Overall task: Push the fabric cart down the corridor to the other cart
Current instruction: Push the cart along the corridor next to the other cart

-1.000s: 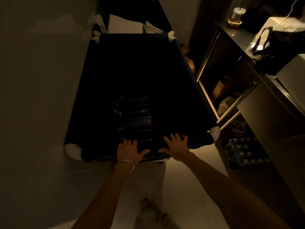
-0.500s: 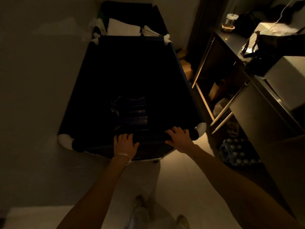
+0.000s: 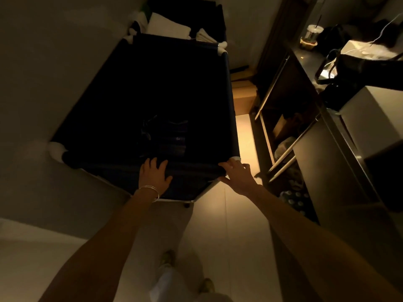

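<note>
The dark fabric cart, with white corner caps, fills the middle of the corridor. My left hand, with a bangle on its wrist, lies over the middle of the near rim, fingers inside and thumb outside. My right hand grips the near right corner. A dark folded bundle lies in the cart's bottom. The far end of my cart meets the other cart, also dark, which holds folded white towels.
A plain wall runs close along the cart's left side. On the right stand open metal shelves, cardboard boxes, a pack of bottles on the floor, and a counter with a lidded cup and a black bag.
The cart has rolled forward toward the other cart. My right hand slid right along the near rim to the corner. My left hand stayed near the middle.
</note>
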The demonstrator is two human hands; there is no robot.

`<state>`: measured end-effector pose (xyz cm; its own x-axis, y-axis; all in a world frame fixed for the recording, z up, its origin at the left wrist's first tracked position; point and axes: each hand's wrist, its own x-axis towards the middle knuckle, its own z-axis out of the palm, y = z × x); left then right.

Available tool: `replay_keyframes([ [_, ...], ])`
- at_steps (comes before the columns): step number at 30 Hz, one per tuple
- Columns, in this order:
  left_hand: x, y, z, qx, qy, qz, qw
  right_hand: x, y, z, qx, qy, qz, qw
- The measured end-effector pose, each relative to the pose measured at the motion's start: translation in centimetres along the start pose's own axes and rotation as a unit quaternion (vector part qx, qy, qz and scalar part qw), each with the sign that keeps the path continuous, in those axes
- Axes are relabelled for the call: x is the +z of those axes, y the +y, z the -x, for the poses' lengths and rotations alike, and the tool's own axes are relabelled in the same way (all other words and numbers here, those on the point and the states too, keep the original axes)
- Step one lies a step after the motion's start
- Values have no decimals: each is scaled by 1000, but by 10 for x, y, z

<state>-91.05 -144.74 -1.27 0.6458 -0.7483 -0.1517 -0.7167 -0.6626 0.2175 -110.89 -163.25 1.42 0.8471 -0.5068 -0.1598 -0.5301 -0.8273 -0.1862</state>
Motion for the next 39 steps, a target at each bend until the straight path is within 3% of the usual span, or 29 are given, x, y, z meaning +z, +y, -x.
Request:
replay_keyframes([
  [9, 2, 4, -18, 78, -53, -67, 993, 12, -21, -33, -15, -48, 38, 998],
  [12, 9, 4, -27, 98, -48, -76, 991, 24, -24, -39, -16, -19, 33, 999],
  [16, 15, 7, -33, 92, -46, -81, 991, 37, -12, -46, 12, -40, 12, 999],
  [24, 16, 8, -57, 96, -48, -114, 988, 37, -16, -59, 22, 30, 57, 998],
  [28, 18, 7, -55, 99, -24, -120, 987, 41, -21, -63, 45, 24, 50, 997],
  [34, 17, 7, -58, 92, -37, -132, 986, 39, -31, -78, 10, -27, 87, 996],
  [39, 18, 10, -60, 86, -41, -134, 986, 39, -31, -77, 1, 16, 47, 999],
])
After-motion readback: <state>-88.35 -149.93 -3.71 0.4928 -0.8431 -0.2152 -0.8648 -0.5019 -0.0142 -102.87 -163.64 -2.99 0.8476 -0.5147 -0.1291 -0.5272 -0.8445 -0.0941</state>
